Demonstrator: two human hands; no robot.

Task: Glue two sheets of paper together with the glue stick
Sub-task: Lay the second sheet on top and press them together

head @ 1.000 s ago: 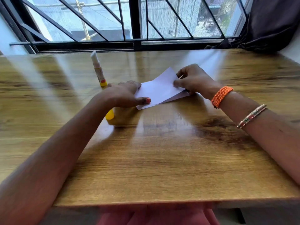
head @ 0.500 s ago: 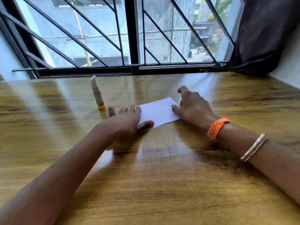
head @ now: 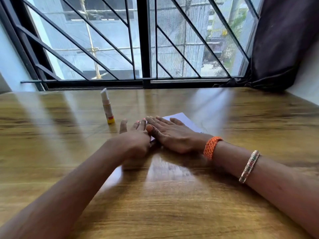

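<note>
White paper sheets [head: 186, 120] lie flat on the wooden table [head: 172, 195], mostly covered by my hands. My right hand [head: 170, 135] lies palm down on the paper with straight fingers, pressing it. My left hand [head: 134, 137] rests flat at the paper's left edge, fingers extended, touching the right hand's thumb. A glue stick [head: 107, 106] with white cap and yellow base stands upright just left of and beyond my left hand, untouched.
A barred window [head: 145, 49] runs along the table's far edge. A dark curtain [head: 283, 40] hangs at the back right corner. A white wall [head: 307, 83] borders the table on the right.
The raised top sheet has been laid flat. My right hand moved left onto the paper and flattened over it. The camera view tilted upward.
</note>
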